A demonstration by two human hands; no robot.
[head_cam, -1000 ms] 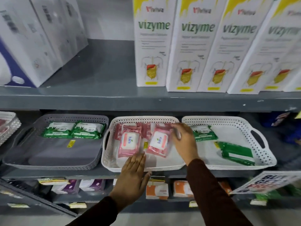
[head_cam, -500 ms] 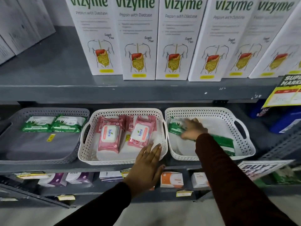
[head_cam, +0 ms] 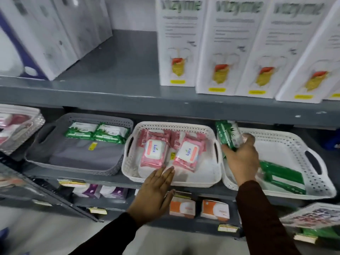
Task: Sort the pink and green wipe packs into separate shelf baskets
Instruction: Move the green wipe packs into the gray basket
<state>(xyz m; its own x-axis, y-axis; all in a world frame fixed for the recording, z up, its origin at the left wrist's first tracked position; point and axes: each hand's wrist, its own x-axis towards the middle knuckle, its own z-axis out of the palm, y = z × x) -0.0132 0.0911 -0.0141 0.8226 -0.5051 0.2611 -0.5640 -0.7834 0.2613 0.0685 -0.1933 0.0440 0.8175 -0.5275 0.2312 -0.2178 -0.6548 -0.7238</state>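
Note:
My right hand grips a green wipe pack, lifted above the left rim of the right white basket. Another green pack lies in that basket. The middle white basket holds pink wipe packs, two of them with white lids facing up. My left hand rests flat and open at that basket's front rim, holding nothing. On the left, the grey basket has two green packs side by side at its back.
Tall white Vizyme boxes stand on the shelf above, and white boxes at the upper left. A clear basket sits at the far left. Small boxes fill the shelf below. A sale sign hangs at lower right.
My right hand went from the pink packs into the right basket, closed on a green pack and lifted it toward the basket's left rim. My left hand stayed by the middle basket.

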